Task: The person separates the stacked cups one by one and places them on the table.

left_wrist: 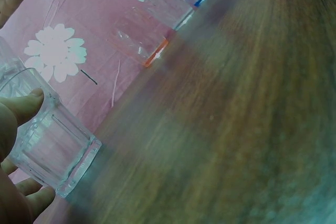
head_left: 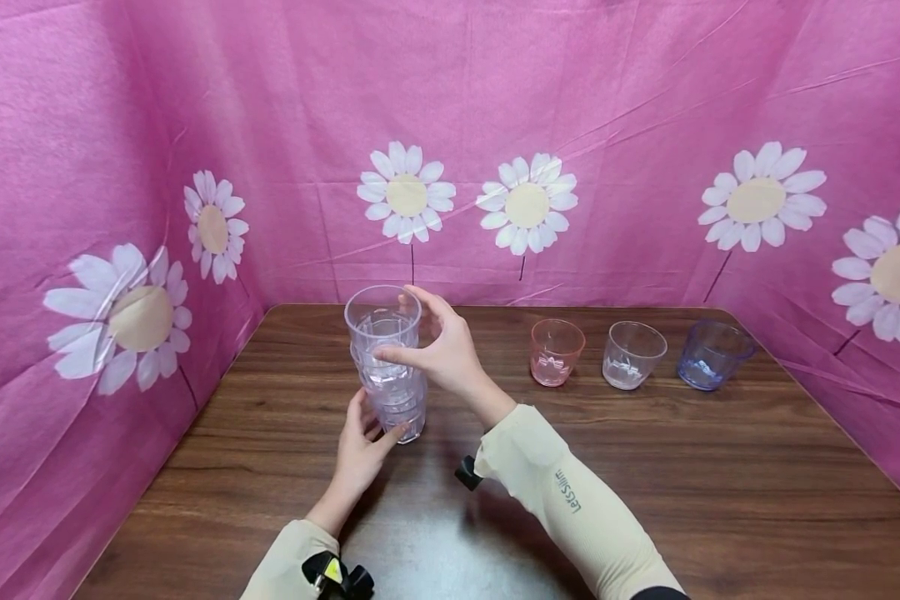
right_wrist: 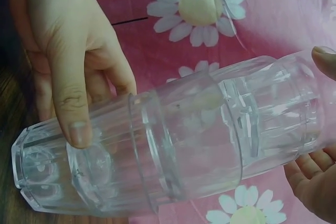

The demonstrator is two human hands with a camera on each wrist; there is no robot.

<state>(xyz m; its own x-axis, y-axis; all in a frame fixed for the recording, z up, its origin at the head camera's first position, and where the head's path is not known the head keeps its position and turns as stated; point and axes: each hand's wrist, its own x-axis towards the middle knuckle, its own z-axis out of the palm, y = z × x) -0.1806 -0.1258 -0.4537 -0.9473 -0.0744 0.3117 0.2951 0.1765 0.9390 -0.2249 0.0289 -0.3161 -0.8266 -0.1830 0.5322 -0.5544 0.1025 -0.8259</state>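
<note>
A tall stack of clear plastic tumblers [head_left: 392, 379], nested mouth up, stands left of the middle of the table. My left hand [head_left: 362, 446] grips its lowest part, the thumb on the near side. Higher up, my right hand [head_left: 450, 346] holds the stack from the right, thumb across the front and fingers around the far rim. In the right wrist view, the tumblers [right_wrist: 194, 135] lie between the left hand [right_wrist: 71, 45] and the right fingers [right_wrist: 310, 174]. The left wrist view shows the bottom tumbler [left_wrist: 58, 145]; whether its base touches the table cannot be told.
To the right, a row of three short tumblers stands on the brown wooden table [head_left: 645, 467]: a pink one [head_left: 556, 354], a clear one [head_left: 633, 357] and a blue one [head_left: 712, 357]. A pink cloth [head_left: 450, 83] with white flowers hangs behind and at both sides.
</note>
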